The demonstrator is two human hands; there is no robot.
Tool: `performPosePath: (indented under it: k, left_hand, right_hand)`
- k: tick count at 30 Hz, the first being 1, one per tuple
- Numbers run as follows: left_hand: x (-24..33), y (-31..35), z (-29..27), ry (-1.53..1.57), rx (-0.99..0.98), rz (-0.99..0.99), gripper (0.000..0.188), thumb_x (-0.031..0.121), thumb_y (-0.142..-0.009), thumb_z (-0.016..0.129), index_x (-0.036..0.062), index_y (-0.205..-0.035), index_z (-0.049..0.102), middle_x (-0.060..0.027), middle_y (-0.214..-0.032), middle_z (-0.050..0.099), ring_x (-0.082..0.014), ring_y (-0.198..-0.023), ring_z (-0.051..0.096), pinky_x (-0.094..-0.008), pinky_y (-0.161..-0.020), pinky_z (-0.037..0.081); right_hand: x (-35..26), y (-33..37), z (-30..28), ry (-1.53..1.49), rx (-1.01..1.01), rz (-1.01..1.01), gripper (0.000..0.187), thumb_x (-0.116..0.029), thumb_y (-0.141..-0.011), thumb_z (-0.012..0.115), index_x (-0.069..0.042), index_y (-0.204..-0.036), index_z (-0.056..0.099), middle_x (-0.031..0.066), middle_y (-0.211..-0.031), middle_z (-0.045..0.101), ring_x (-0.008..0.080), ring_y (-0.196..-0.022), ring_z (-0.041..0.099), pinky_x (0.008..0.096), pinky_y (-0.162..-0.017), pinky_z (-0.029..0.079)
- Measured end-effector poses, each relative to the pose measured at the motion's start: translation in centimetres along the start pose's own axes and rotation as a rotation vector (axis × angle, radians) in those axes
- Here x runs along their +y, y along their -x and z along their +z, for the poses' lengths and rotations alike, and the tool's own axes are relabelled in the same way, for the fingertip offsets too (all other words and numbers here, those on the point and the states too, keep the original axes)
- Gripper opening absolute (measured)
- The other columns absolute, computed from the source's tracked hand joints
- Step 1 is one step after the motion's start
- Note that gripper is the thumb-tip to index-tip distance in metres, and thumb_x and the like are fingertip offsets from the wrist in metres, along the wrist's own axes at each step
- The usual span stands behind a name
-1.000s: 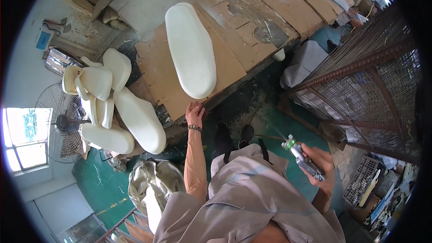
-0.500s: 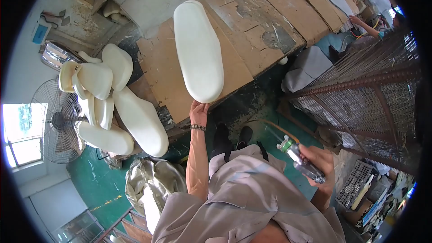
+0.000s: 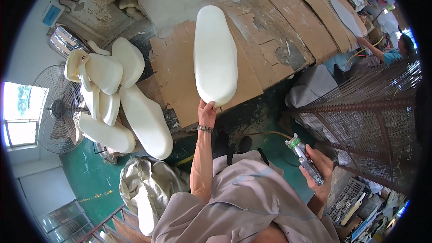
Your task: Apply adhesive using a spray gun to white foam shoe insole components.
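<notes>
A long, cream-white foam pad (image 3: 216, 56) with rounded ends lies over the cardboard-covered table (image 3: 175, 90). My left hand (image 3: 207, 113) grips its near end, thumb on top and fingers mostly hidden beneath. Off to the right, apart from the pad, my right hand (image 3: 318, 167) is wrapped round a metal spray gun (image 3: 306, 159) with a green ring near its front end. The gun points up and left, over the floor. More cream foam pieces (image 3: 146, 123) are heaped at the table's left end.
A round wire fan (image 3: 57, 108) stands at the left. Below the heap sits a crumpled silvery sack (image 3: 150, 177). A rusty mesh frame (image 3: 360, 121) leans at the right, with a grey crate (image 3: 346, 202) below. Far right, another person's arm (image 3: 373, 49) reaches toward a pale panel (image 3: 344, 15).
The view has shifted, so the table and heap appear further right. The held pad has turned slightly and lies straighter away from me. My right hand has drawn the spray gun slightly back.
</notes>
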State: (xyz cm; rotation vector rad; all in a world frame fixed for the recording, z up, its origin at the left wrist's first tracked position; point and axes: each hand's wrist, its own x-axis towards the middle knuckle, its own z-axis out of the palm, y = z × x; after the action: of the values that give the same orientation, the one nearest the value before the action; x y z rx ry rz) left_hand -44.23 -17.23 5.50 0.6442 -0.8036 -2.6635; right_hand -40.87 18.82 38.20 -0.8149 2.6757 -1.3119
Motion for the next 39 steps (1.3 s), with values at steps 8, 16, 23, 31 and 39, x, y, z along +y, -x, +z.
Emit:
performPosePath:
  k: [8,16,23,31,39]
  left_hand:
    - [2.1,0.2,2.9,-0.067,-0.053,0.004,0.06,0.001,-0.085,0.07,-0.0013,-0.139,0.046,-0.014,-0.134,0.06,-0.0284,-0.122,0.061,-0.0409,-0.104,0.052]
    - [1.6,0.0,5.9,0.117,0.049,0.048,0.064,-0.006,-0.078,0.06,0.0041,-0.14,0.044,-0.0093,-0.126,0.061,-0.0221,-0.111,0.064,-0.0327,-0.082,0.058]
    - [8.8,0.8,9.8,0.192,0.033,0.123,0.068,-0.005,-0.076,0.06,0.0015,-0.142,0.043,-0.0112,-0.128,0.059,-0.0229,-0.106,0.065,-0.0308,-0.083,0.06]
    - [23.5,-19.5,12.3,0.291,-0.222,0.547,0.051,-0.004,-0.086,0.055,0.0031,-0.135,0.048,-0.0057,-0.109,0.062,-0.0159,-0.085,0.064,-0.0283,-0.068,0.058]
    - [49.9,-44.2,14.1,0.222,-0.207,0.548,0.038,-0.007,-0.083,0.06,0.0001,-0.121,0.057,-0.0073,-0.101,0.064,-0.0217,-0.086,0.066,-0.0355,-0.071,0.061]
  right_hand:
    - [-0.2,-2.6,1.8,-0.011,-0.038,-0.007,0.055,-0.001,-0.075,0.073,0.004,-0.128,0.062,0.0175,-0.086,0.065,0.0292,-0.071,0.065,0.0346,-0.064,0.051]
    - [-1.4,-4.1,3.1,-0.009,-0.073,0.015,0.055,-0.002,-0.075,0.073,0.004,-0.129,0.062,0.0164,-0.085,0.065,0.0287,-0.069,0.062,0.0358,-0.064,0.05]
    - [-1.7,-6.1,4.5,-0.028,-0.082,0.085,0.052,-0.002,-0.08,0.072,0.005,-0.13,0.061,0.0169,-0.087,0.065,0.0297,-0.069,0.062,0.0354,-0.065,0.05]
    - [-1.9,-8.2,7.0,-0.014,-0.053,0.167,0.048,-0.007,-0.087,0.066,0.008,-0.132,0.059,0.0143,-0.083,0.067,0.0226,-0.074,0.064,0.0345,-0.069,0.052]
    - [-3.3,-12.4,9.2,0.017,-0.16,0.222,0.058,0.004,-0.074,0.072,0.003,-0.131,0.061,0.0224,-0.092,0.068,0.0364,-0.08,0.069,0.0365,-0.073,0.054]
